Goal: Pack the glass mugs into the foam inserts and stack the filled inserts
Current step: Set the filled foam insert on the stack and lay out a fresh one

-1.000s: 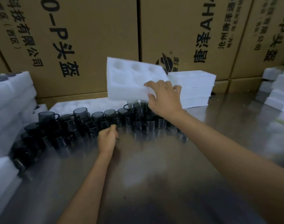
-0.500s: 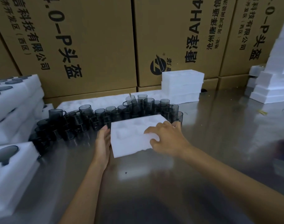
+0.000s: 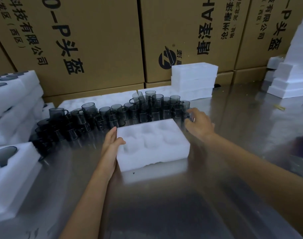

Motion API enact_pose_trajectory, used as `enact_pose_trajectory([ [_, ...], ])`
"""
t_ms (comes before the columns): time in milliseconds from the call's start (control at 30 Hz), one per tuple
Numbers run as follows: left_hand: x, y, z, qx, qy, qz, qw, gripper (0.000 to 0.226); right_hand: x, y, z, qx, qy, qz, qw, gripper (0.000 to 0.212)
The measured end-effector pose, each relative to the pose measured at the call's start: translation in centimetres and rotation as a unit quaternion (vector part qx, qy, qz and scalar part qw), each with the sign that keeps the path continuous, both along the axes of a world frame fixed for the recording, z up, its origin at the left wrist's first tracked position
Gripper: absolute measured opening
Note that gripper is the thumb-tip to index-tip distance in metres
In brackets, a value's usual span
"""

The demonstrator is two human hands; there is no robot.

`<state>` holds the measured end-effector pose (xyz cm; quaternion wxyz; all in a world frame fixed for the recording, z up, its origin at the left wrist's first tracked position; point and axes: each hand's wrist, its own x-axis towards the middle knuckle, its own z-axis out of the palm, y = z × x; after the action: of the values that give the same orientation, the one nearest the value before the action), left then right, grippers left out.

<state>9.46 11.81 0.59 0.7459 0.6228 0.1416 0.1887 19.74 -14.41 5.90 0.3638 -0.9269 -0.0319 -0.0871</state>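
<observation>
Between the hands, a white rectangular foam insert [image 3: 152, 144] lies flat; left hand [image 3: 111, 145] presses its side, right hand [image 3: 198, 124] grips a smoky glass mug [image 3: 185, 109] just beyond

You're standing at a packing station in a warehouse or factory, and everything says so: big brown cartons [image 3: 95, 49] printed with Chinese company text wall off the back, a bare steel worktable [image 3: 164, 204] spreads under your arms, white foam inserts [image 3: 193, 80] sit stacked in piles left, right and behind, and dozens of identical smoked glass mugs [image 3: 112, 114] crowd together in a long row, bulk goods lined up for boxing, nothing domestic about any of it
</observation>
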Motion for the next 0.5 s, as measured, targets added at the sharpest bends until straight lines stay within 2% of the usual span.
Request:
enact_pose_trajectory([
  [200,1.0,0.0,0.1,0.007,0.018,0.01,1.0,0.056,5.6,4.2,2.2,-0.044,-0.033,0.064,0.996,0.053],
  [367,2.4,0.4,-0.2,0.032,0.028,0.046,0.998,0.049,9.6,9.6,3.1,-0.132,-0.039,0.134,0.981,0.055],
  [500,2.7,0.5,-0.3,0.04,0.029,0.046,0.998,0.05,11.6,11.6,2.1,-0.209,-0.012,0.108,0.972,0.057],
])
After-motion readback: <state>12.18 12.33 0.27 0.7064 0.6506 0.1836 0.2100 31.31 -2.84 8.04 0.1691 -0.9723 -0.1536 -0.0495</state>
